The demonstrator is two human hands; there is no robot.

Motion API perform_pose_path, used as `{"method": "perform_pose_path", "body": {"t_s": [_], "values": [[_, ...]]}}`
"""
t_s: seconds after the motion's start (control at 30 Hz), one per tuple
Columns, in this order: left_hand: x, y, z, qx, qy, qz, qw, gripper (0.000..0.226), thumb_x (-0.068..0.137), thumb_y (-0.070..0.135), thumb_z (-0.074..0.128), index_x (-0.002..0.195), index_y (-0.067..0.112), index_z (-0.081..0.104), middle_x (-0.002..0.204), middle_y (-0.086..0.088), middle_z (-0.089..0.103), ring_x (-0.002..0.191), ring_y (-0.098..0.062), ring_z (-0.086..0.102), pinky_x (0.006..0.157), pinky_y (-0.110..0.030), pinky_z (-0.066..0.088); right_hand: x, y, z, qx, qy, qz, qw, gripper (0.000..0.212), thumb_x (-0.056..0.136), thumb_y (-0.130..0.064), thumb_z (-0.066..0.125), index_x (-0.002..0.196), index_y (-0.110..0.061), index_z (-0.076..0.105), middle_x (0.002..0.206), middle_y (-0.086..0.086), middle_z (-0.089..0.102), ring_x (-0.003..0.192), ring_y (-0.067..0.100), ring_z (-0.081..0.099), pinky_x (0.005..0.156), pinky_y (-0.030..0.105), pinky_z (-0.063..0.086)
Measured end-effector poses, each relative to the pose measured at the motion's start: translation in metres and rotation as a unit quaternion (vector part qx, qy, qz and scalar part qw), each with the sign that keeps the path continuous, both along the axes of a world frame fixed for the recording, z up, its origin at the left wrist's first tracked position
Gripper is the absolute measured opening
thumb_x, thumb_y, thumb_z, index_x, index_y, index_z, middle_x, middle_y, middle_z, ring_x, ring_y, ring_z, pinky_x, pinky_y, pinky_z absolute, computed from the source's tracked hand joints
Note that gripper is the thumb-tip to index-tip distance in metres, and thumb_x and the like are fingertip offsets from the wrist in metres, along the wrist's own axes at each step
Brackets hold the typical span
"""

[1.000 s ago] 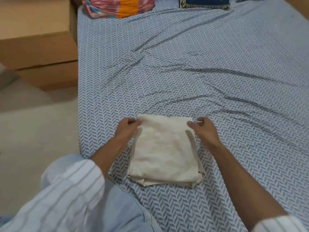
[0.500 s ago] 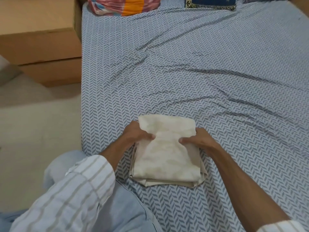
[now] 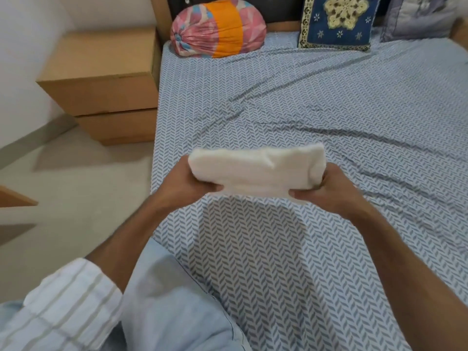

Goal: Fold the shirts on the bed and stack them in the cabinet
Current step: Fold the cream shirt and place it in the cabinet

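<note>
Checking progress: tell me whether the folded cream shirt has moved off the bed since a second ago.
Yes. The folded shirt lay flat on the bedsheet; now left hand and right hand hold it lifted above the sheet.

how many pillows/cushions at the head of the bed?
3: a pink-and-orange round bolster at the left, a dark blue embroidered cushion in the middle, a grey-blue pillow at the right, partly cropped.

One folded shirt (image 3: 255, 171), two hands, three pillows, two cardboard boxes.
</note>
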State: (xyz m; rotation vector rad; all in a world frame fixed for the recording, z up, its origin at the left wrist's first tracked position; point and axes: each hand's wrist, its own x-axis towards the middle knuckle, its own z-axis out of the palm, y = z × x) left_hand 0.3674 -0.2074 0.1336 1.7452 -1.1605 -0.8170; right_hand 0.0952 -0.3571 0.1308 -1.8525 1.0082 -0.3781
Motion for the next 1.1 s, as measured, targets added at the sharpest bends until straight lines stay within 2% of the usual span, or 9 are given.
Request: {"method": "perform_pose_path", "body": {"t_s": [0.2,0.3,0.37,0.47,0.53,0.63,0.7,0.87,1.1], "values": [[-0.012,0.062,-0.090,-0.075,-0.196,-0.224,0.952,0.018,0.082,0.043,0.070,0.096,0.033,0.063,0.102,-0.002,0.073,0.099,-0.022,0.070,0.087,-0.035,0.050,-0.032,0.052,-0.098,-0.189,0.032,0.208,0.959,0.033,0.069,-0.044,0.075,0.098,-0.042,0.058,0.117,-0.029,0.063,0.130,0.015,0.055,0.116,0.040,0.020],[-0.024,0.090,-0.135,-0.012,-0.363,-0.324,0.873,0.018,0.072,0.017,0.058,0.085,0.026,0.067,0.103,0.000,0.073,0.104,-0.022,0.065,0.087,-0.037,0.051,-0.060,0.084,-0.158,-0.243,0.140,0.290,0.915,0.039,0.068,-0.044,0.072,0.104,-0.041,0.058,0.135,-0.018,0.058,0.137,0.016,0.048,0.120,0.029,0.008],[-0.023,0.098,-0.142,0.003,-0.372,-0.328,0.869,0.031,0.062,0.009,0.058,0.085,0.020,0.075,0.111,0.003,0.074,0.115,-0.018,0.061,0.096,-0.031,0.053,-0.074,0.097,-0.169,-0.289,0.162,0.288,0.899,0.046,0.074,-0.049,0.066,0.119,-0.036,0.060,0.149,-0.003,0.050,0.143,0.019,0.039,0.122,0.035,0.011],[-0.018,0.095,-0.145,0.033,-0.275,-0.193,0.941,0.040,0.068,0.001,0.059,0.103,0.014,0.074,0.123,-0.003,0.068,0.121,-0.023,0.060,0.104,-0.031,0.046,-0.075,0.097,-0.161,-0.285,0.100,0.101,0.948,0.051,0.080,-0.022,0.056,0.130,-0.013,0.063,0.148,0.011,0.049,0.135,0.024,0.045,0.112,0.038,0.032],[-0.025,0.082,-0.139,0.118,-0.170,0.000,0.978,0.031,0.087,0.006,0.058,0.116,0.012,0.066,0.117,-0.006,0.067,0.108,-0.024,0.062,0.092,-0.026,0.045,-0.063,0.094,-0.148,-0.133,0.101,-0.117,0.979,0.048,0.084,-0.011,0.052,0.131,-0.010,0.058,0.133,0.010,0.059,0.120,0.026,0.056,0.100,0.034,0.042],[-0.037,0.054,-0.130,0.270,-0.001,0.167,0.948,0.036,0.088,0.037,0.073,0.107,0.009,0.061,0.099,-0.003,0.067,0.086,-0.020,0.063,0.070,-0.032,0.051,-0.026,0.086,-0.128,0.112,0.112,-0.284,0.946,0.024,0.089,-0.038,0.068,0.093,-0.015,0.061,0.081,0.003,0.062,0.078,0.026,0.065,0.068,0.035,0.048],[-0.040,0.039,-0.128,0.287,0.081,0.186,0.936,0.039,0.079,0.040,0.082,0.093,0.007,0.068,0.090,-0.005,0.072,0.076,-0.020,0.069,0.064,-0.034,0.057,-0.011,0.082,-0.123,0.175,0.093,-0.293,0.935,0.032,0.079,-0.043,0.080,0.074,-0.018,0.059,0.067,-0.001,0.059,0.062,0.019,0.061,0.056,0.031,0.049],[-0.046,0.029,-0.134,0.301,0.195,0.166,0.918,0.071,0.056,0.033,0.093,0.118,0.011,0.065,0.113,-0.005,0.071,0.098,-0.026,0.069,0.084,-0.037,0.059,0.005,0.076,-0.131,0.277,0.068,-0.253,0.924,0.096,0.053,-0.037,0.090,0.132,0.001,0.052,0.119,0.007,0.062,0.100,0.027,0.065,0.081,0.047,0.060],[-0.037,0.053,-0.095,0.180,0.345,0.136,0.911,0.025,0.095,0.018,0.067,0.120,0.014,0.066,0.104,-0.006,0.077,0.094,-0.027,0.074,0.082,-0.045,0.060,0.000,0.074,-0.085,0.349,-0.109,-0.156,0.917,0.029,0.093,-0.013,0.068,0.121,-0.006,0.064,0.106,0.013,0.076,0.094,0.031,0.074,0.071,0.041,0.061]]}}
